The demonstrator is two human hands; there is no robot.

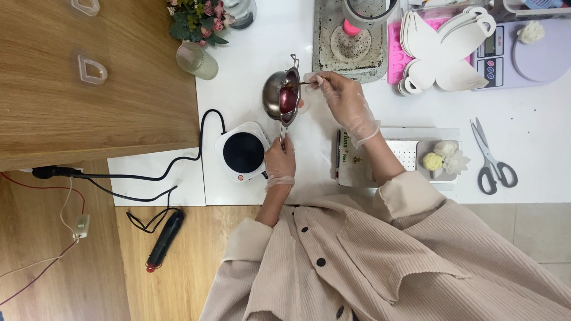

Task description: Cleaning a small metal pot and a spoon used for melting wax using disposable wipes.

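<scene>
- Nearest the camera, the person's beige ribbed jacket [380, 261] fills the lower frame and hides whatever lies at the counter's near edge under it.
- The left hand [280, 161], in a thin clear glove, is clenched around the long handle of the small steel melting pot [282, 95]. It holds the pot up at about 12 o'clock from itself, tipped so the dark red liquid [288, 98] pools toward one side. The grip far down the handle seems meant to keep the fingers away from the bowl.
- The small round hotplate [242, 152] sits just at 9 o'clock from that hand. Its black cord [196, 156] trails left off the white counter [535, 160].
- The right hand [344, 102], also gloved, pinches a thin stirring stick [307, 82] at 3 o'clock from the pot. The stick's tip reaches into the red liquid, and the hand keeps clear of the metal. What lies under the pot is hard to make out; something pale and clear may be there.
- At 5 o'clock from the right hand a small tray [425, 159] holds pale flower-shaped pieces [445, 158]. Grey scissors [491, 159] lie further right.
- Farther off, at 12 o'clock, a speckled grey tray [322, 47] carries a round pale form, its top cut off by the frame.
- At 2 o'clock, white curved mould shells [443, 50] overlap a pink mould [395, 50] and partly cover a kitchen scale [523, 56].
- At 10 o'clock stand a ribbed glass [196, 60] and a flower posy [199, 18].
</scene>
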